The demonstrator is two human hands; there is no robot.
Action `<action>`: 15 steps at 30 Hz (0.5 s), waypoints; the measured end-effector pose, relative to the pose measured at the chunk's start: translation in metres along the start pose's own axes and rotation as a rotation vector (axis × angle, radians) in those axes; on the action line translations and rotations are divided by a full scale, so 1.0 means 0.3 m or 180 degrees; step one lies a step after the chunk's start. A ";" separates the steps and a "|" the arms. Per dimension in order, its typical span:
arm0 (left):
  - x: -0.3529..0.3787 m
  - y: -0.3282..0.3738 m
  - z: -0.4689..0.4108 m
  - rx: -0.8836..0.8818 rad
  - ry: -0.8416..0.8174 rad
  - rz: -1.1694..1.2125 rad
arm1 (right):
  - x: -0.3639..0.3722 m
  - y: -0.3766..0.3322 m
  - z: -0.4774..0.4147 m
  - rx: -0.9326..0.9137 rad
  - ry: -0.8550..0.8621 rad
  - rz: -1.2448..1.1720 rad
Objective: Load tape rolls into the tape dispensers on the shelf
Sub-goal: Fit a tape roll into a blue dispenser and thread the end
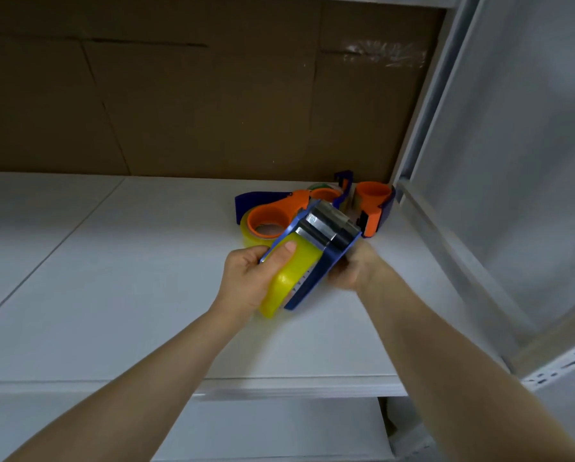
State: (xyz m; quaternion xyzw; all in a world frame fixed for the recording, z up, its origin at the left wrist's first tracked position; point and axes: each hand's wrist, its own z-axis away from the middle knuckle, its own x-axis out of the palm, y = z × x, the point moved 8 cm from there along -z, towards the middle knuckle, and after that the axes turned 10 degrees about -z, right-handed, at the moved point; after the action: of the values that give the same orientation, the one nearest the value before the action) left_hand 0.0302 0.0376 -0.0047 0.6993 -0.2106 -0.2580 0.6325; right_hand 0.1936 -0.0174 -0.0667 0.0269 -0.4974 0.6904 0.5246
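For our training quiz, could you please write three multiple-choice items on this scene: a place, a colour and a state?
1. Where do the spare dispensers lie? A) the shelf, right rear corner B) left front edge C) the floor
2. What colour is the tape roll in the blue dispenser? A) red B) yellow C) black
3. What does the left hand do? A) hangs idle B) grips the tape roll C) points upward
Answers: 1 A, they cluster back right; 2 B, it shows yellow; 3 B, its thumb presses the roll.

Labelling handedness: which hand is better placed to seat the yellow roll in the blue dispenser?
Likely the left hand: its thumb lies on the yellow roll; the right hand holds the blue dispenser.
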 end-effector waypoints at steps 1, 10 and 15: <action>0.000 -0.003 0.000 -0.0024 0.0005 0.0016 | 0.011 0.031 0.004 0.0155 -0.0117 -0.0092; -0.010 -0.005 0.004 -0.0098 0.0001 -0.0017 | 0.009 -0.023 0.022 -0.0343 -0.0081 0.0689; -0.005 -0.001 0.003 -0.0104 0.0000 -0.0057 | 0.103 -0.246 0.140 -0.1311 -0.0184 0.1330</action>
State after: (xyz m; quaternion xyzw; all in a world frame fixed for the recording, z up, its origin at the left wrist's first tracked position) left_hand 0.0285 0.0380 -0.0050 0.6907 -0.2000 -0.2670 0.6416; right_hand 0.2148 -0.0293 0.0204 -0.1636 -0.6365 0.6669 0.3511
